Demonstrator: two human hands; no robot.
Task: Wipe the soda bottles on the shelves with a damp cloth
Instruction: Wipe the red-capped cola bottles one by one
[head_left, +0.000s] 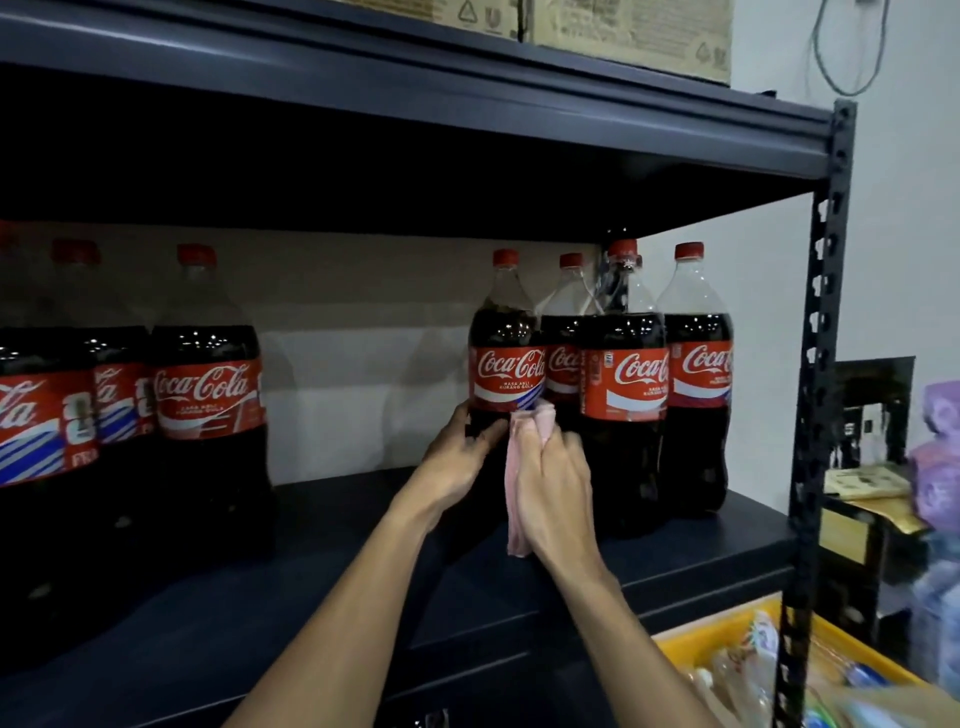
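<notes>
Glossy clear plastic bottles (506, 374), shiny labels (639, 384); soft crumpled cloth (519, 493); matt dark metal shelf (311, 597); dull cardboard boxes (623, 36).

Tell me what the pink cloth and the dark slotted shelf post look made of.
Pink cloth: soft fabric, probably cotton; it bunches and folds in the right hand. Dark slotted shelf post: matte painted metal, judging by its punched slots.

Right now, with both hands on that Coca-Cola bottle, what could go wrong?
The Coca-Cola bottle stands close against the neighbouring bottle; a hard push from the right hand and its pink cloth could topple the cluster. The left hand grips only its lower body, so it may tip forward off the shelf.
</notes>
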